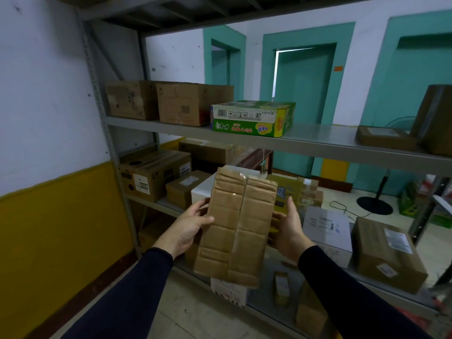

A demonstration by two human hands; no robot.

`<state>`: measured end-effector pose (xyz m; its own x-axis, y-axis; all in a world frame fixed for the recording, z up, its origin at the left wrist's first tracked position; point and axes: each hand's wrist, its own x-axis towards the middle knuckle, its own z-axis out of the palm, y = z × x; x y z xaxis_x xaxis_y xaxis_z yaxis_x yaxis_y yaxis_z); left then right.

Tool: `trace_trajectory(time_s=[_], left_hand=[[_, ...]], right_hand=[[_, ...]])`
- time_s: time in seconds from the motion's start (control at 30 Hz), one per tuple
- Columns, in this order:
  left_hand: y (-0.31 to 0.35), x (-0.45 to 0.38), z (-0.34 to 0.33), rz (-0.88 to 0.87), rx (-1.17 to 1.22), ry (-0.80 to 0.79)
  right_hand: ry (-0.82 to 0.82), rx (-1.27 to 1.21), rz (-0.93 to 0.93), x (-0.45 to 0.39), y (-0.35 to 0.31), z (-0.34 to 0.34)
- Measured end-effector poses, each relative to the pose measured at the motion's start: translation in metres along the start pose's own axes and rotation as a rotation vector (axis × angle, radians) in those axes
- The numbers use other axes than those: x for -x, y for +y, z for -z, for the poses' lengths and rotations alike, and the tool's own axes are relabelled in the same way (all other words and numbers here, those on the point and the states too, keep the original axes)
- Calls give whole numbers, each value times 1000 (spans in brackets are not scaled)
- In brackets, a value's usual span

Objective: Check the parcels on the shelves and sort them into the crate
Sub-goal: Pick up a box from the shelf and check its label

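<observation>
Here, both hands (186,228) (288,228) hold brown parcel (234,226) w/ shelves (305,145) behind.

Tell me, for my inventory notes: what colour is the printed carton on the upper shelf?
Green and yellow printed carton, white top band; head view.

Behind shelving you see white wall (176,55) with teal door frames (303,37). Yellow-painted lower wall (61,216) at your left. Black fan base (374,205) with cable on floor (342,199).

Both hands, left hand (189,227) and right hand (288,228), hold a flat cardboard parcel (236,226) below the green box (253,118).
</observation>
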<state>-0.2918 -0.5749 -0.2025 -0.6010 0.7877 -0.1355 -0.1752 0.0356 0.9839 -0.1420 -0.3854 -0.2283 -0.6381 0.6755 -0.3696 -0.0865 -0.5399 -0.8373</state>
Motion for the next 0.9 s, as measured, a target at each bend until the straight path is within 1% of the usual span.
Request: trace_trajectory(time_s=[0.07, 0.2, 0.33, 0.4, 0.47, 0.53, 0.6, 0.77, 0.9], left_hand=[[3, 0, 2, -1, -34, -10], [6, 3, 3, 29, -42, 22], [9, 1, 0, 91, 119, 106], [11, -1, -2, 111, 55, 98], [9, -7, -1, 86, -54, 70], [7, -9, 0, 61, -99, 42], [6, -8, 0, 49, -84, 29], [4, -4, 3, 18, -92, -12], [7, -1, 1, 22, -114, -16]], right_hand=[[26, -3, -19, -4, -3, 4], [-46, 66, -26, 8, -5, 4], [-83, 104, 29, 16, 0, 1], [-131, 132, 69, 14, 5, 2], [-196, 170, 105, 8, 11, 4], [-247, 202, 128, 5, 13, 3], [-244, 217, 133, 4, 13, 4], [-200, 91, 79, 4, 10, 7], [-103, 110, 100, 1, 11, 6]])
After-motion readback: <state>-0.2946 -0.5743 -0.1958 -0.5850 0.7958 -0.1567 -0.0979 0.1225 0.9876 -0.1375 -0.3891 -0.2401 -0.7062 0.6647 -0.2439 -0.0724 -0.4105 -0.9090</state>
